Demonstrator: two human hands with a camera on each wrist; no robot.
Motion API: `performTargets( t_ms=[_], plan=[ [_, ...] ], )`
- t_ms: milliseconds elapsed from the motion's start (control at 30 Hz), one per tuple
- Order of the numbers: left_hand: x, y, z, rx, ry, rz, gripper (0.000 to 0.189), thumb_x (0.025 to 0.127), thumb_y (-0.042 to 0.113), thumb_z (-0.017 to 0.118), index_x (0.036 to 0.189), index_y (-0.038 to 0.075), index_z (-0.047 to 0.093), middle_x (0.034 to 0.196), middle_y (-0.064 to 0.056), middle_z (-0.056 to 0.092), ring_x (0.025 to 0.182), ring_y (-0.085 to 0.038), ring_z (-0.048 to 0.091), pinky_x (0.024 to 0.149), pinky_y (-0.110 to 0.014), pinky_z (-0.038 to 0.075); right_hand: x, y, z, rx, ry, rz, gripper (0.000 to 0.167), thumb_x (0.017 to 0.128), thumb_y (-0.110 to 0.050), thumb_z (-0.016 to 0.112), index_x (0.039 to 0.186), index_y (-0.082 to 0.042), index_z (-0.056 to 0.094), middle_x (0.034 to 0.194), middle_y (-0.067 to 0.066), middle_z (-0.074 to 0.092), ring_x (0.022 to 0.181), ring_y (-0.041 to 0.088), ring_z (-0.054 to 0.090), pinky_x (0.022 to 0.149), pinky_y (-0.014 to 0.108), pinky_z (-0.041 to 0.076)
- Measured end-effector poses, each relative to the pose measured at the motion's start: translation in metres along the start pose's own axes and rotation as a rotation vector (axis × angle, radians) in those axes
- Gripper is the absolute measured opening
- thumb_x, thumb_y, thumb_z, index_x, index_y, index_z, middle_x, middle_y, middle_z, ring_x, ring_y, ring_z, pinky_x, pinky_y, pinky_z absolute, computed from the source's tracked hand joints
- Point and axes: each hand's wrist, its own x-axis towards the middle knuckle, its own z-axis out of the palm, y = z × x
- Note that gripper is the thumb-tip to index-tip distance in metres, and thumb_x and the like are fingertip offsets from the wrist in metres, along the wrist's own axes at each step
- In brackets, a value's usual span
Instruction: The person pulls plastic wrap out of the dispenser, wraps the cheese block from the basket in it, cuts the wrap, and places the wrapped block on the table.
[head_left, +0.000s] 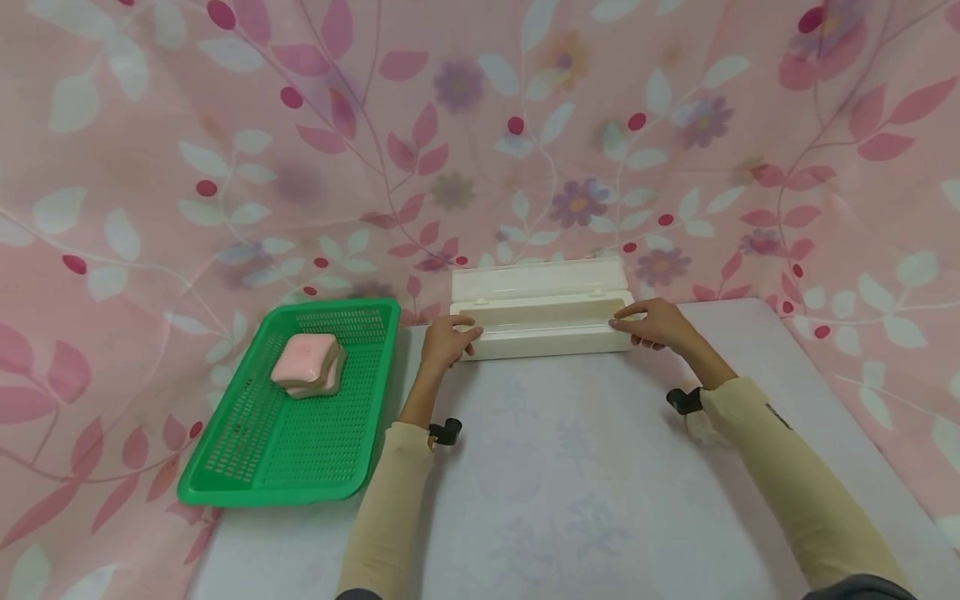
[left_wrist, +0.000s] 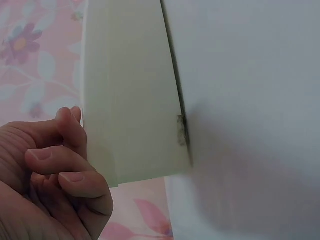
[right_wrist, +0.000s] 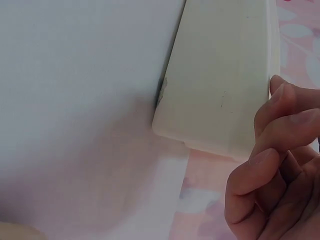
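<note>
A long white box (head_left: 551,342) stands at the back of the table with its hinged lid (head_left: 536,281) raised behind it. Its long inner compartment faces up and shows nothing inside. At the left end, my left hand (head_left: 446,340) pinches the front rim between thumb and forefinger. My right hand (head_left: 654,324) pinches the rim in the same way at the right end. From the left wrist, the box's front wall (left_wrist: 137,95) appears beside curled fingers (left_wrist: 82,185). In the right wrist view, the other fingers (right_wrist: 252,172) curl just off the box's end (right_wrist: 215,90).
Left of the box, a green plastic basket (head_left: 377,425) sits partly on the table. Pink rounded-square boxes (head_left: 307,360), stacked, lie inside it. A pale cloth (head_left: 570,500) covers the table, and a pink floral curtain (head_left: 480,150) hangs right behind.
</note>
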Motion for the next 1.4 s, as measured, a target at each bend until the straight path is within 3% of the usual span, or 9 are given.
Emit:
performTargets(
  t_ms=[133,400,533,767,933,1100,1400],
  plan=[
    [0.001,-0.001,0.001,0.005,0.013,-0.002,0.021,0.093,0.022,0.069,0.107,0.008,0.075,0.055,-0.005,0.063,0.036,-0.012,0.038,0.037,-0.025,0.032,0.002,0.0,0.001,0.018,-0.014,0.006,0.045,0.094,-0.036,0.066,0.121,0.0,0.066,0.066,0.016,0.063,0.047,0.013,0.044,0.047,0.028,0.041],
    [0.0,-0.002,0.002,0.054,0.043,0.104,0.015,0.094,0.016,0.067,0.098,0.004,0.075,0.053,-0.003,0.059,0.048,-0.016,0.05,0.047,-0.027,0.034,0.005,-0.003,0.002,0.131,-0.012,-0.004,0.034,0.096,-0.022,0.064,0.114,0.006,0.066,0.058,0.003,0.052,0.047,0.013,0.042,0.046,0.025,0.038],
    [0.001,-0.003,0.004,0.068,0.074,0.108,0.013,0.094,0.015,0.067,0.096,0.005,0.075,0.052,-0.003,0.057,0.045,-0.016,0.049,0.045,-0.028,0.034,0.007,-0.003,0.006,0.12,0.041,-0.018,0.032,0.095,-0.022,0.066,0.109,0.006,0.068,0.059,0.004,0.055,0.049,0.013,0.045,0.046,0.026,0.04],
    [0.003,-0.002,0.007,0.086,0.18,0.142,0.013,0.094,0.017,0.069,0.096,0.008,0.077,0.055,-0.003,0.058,0.046,-0.014,0.051,0.044,-0.027,0.035,0.009,-0.002,0.013,0.032,0.206,-0.094,0.028,0.093,-0.022,0.068,0.104,0.003,0.072,0.061,0.007,0.06,0.052,0.016,0.053,0.049,0.03,0.043],
    [0.002,0.004,0.003,0.067,0.266,0.165,0.016,0.094,0.019,0.069,0.1,0.006,0.076,0.058,-0.004,0.059,0.047,-0.014,0.053,0.046,-0.028,0.035,0.008,-0.007,0.011,0.035,0.261,-0.131,0.031,0.094,-0.025,0.068,0.108,0.002,0.071,0.069,0.019,0.065,0.055,0.024,0.058,0.047,0.029,0.042],
    [0.002,0.014,-0.002,0.01,0.317,0.223,0.015,0.094,0.017,0.068,0.098,0.006,0.076,0.06,-0.007,0.063,0.041,-0.016,0.052,0.043,-0.028,0.036,0.004,-0.016,0.004,0.04,0.308,-0.152,0.029,0.095,-0.026,0.066,0.107,0.0,0.072,0.069,0.016,0.066,0.061,0.033,0.064,0.048,0.029,0.045],
    [-0.001,0.035,-0.015,0.109,0.342,0.284,0.014,0.096,0.019,0.066,0.096,0.009,0.076,0.075,-0.001,0.072,0.043,-0.012,0.058,0.049,-0.032,0.043,-0.002,-0.028,-0.006,0.03,0.358,-0.173,0.037,0.096,-0.034,0.063,0.108,0.0,0.07,0.067,0.015,0.065,0.056,0.025,0.058,0.046,0.031,0.043]
  ],
)
